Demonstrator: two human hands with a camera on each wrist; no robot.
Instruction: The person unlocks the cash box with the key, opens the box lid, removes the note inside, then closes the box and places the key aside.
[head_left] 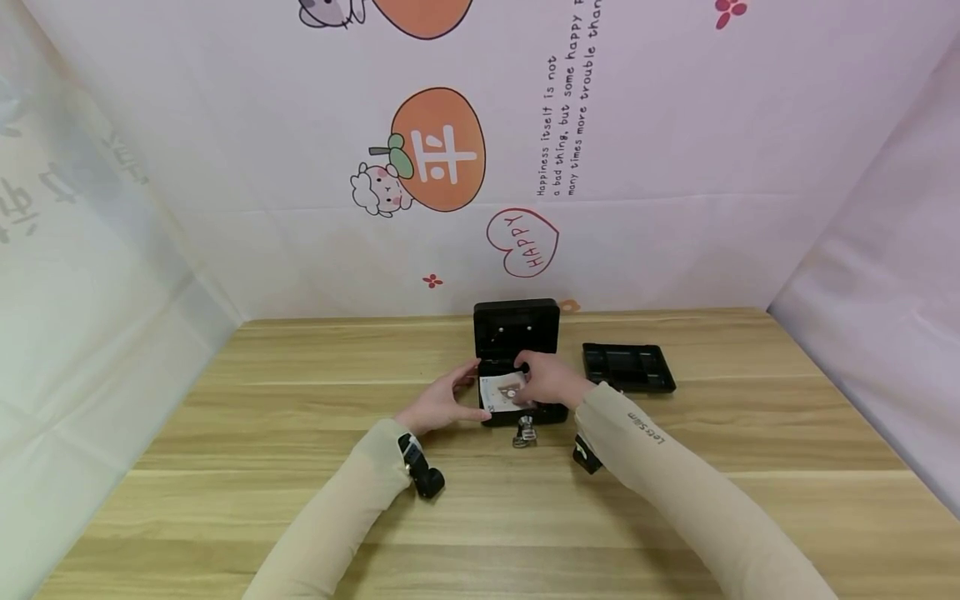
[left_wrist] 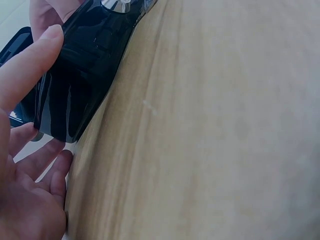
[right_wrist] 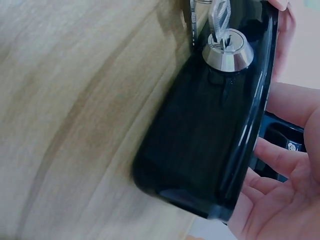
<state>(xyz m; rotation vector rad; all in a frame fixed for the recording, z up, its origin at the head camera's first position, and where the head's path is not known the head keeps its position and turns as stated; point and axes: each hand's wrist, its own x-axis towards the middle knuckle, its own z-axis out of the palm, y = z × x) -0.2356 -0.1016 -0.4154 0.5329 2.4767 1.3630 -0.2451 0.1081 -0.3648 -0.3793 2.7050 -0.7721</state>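
The box sits on the desk, lid raised at its rear, 1 banknote inside. Lock: front face, keys attached. Tray: right of the box. Left hand: box's left side. Right hand: over the interior's right. Fabric backdrop: behind the desk

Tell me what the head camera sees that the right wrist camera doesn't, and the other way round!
Only the head camera shows the red heart drawing and the printed paper.

Only the right wrist camera clearly shows the silver lock with its round face.

Both show the black box, keys, right hand and wooden table.
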